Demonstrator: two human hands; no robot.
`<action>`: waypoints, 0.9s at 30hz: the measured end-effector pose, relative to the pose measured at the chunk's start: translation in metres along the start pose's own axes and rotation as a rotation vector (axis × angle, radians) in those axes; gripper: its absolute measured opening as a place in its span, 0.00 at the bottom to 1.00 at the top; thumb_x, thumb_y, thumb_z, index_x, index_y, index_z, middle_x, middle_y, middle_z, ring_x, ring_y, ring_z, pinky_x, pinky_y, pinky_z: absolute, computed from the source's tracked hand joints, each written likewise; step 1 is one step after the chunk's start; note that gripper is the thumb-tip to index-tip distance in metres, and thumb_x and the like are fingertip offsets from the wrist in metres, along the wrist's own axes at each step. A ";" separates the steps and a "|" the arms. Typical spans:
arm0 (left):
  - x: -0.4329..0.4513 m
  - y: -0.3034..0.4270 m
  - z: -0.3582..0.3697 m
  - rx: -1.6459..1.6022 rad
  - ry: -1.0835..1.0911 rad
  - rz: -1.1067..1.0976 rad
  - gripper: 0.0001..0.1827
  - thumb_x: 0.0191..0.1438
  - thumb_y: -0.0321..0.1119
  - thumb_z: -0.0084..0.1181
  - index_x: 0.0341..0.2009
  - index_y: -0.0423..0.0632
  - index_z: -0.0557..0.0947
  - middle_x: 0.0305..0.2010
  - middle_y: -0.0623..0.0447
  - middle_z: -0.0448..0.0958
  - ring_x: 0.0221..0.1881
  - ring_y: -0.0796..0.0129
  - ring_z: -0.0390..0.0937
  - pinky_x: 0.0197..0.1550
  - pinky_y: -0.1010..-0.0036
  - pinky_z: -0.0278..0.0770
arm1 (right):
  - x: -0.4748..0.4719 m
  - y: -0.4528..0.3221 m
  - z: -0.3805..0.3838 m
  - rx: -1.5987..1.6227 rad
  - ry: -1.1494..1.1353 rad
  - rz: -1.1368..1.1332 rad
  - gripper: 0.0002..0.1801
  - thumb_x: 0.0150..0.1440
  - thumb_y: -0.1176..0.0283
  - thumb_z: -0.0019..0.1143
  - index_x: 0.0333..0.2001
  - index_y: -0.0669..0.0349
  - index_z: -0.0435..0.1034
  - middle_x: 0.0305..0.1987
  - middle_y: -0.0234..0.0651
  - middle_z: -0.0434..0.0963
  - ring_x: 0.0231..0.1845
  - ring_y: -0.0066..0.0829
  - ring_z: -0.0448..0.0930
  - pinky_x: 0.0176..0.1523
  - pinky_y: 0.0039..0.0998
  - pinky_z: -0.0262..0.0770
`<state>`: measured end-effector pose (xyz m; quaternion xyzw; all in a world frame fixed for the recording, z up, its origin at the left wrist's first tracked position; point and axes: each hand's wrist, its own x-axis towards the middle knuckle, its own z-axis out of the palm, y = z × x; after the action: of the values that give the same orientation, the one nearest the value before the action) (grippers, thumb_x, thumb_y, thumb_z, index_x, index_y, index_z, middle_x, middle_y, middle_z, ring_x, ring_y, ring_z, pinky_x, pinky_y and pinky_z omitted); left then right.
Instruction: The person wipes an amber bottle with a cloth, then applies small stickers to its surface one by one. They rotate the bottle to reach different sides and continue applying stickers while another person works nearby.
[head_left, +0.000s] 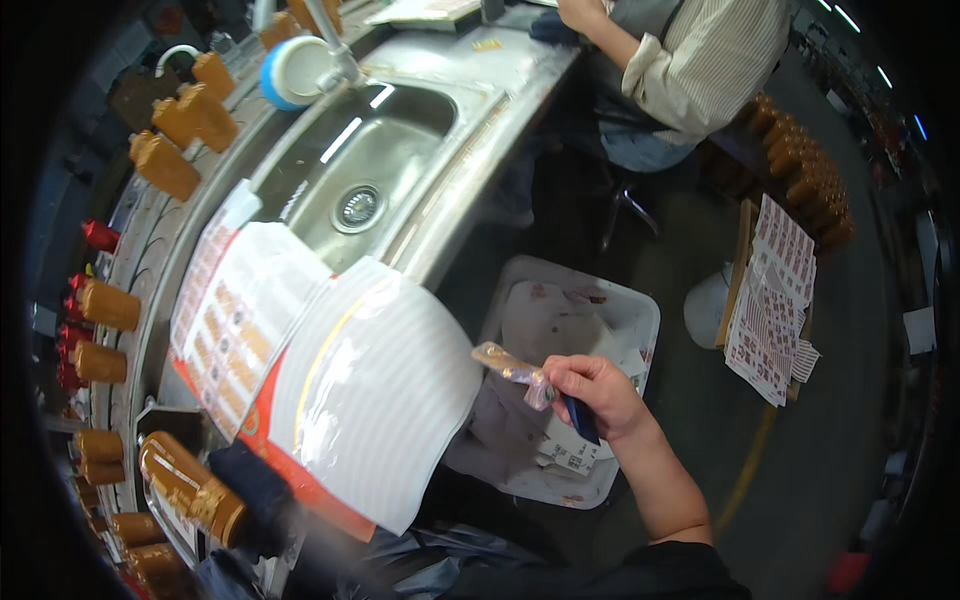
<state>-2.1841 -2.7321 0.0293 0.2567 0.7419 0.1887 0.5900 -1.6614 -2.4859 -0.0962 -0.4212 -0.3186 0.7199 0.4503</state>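
My right hand (596, 394) grips a small dark blue tool (580, 420), perhaps a scraper. A crumpled, see-through decal film (517, 373) with gold patches hangs from the same fingers, above the white tub. At lower left my left hand (251, 487), in what looks like a dark blue glove, is closed around the end of a glossy brown bottle-like vessel (191, 484). The vessel lies tilted, and blur hides the fingers. Between my hands a curved white backing sheet (375, 390) overlaps sheets of printed decals (236, 322) at the sink's near end.
A steel sink (390, 142) is set into the metal bench. Along the left, a conveyor (135, 300) carries brown vessels (109, 305). The white tub (645, 315) below holds discarded paper. Another person (682, 67) works across the bench. Printed sheets (776, 300) stand at right by a bucket (705, 307).
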 end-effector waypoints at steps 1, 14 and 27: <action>-0.012 0.010 -0.003 0.061 -0.031 0.127 0.24 0.71 0.47 0.51 0.56 0.36 0.78 0.38 0.46 0.82 0.39 0.68 0.80 0.43 0.76 0.76 | -0.010 -0.004 0.022 -0.052 -0.014 -0.021 0.12 0.68 0.68 0.59 0.40 0.69 0.78 0.38 0.36 0.77 0.27 0.21 0.77 0.30 0.19 0.72; 0.047 0.074 0.115 -0.511 -0.505 0.899 0.20 0.56 0.34 0.72 0.53 0.48 0.85 0.41 0.58 0.68 0.37 0.78 0.65 0.44 0.81 0.67 | -0.115 -0.026 0.253 -0.707 -0.432 -0.500 0.13 0.65 0.81 0.57 0.53 0.70 0.77 0.43 0.36 0.77 0.43 0.22 0.78 0.47 0.22 0.74; 0.050 0.047 0.102 -1.072 -0.467 0.822 0.09 0.63 0.24 0.63 0.47 0.43 0.81 0.50 0.54 0.81 0.51 0.76 0.79 0.55 0.77 0.77 | -0.102 -0.007 0.289 -1.002 -0.520 -0.423 0.14 0.64 0.73 0.63 0.53 0.63 0.80 0.34 0.35 0.78 0.35 0.23 0.78 0.43 0.24 0.74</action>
<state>-2.0864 -2.6672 -0.0058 0.2239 0.2445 0.6747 0.6594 -1.8920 -2.5994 0.0703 -0.3199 -0.7956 0.4562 0.2377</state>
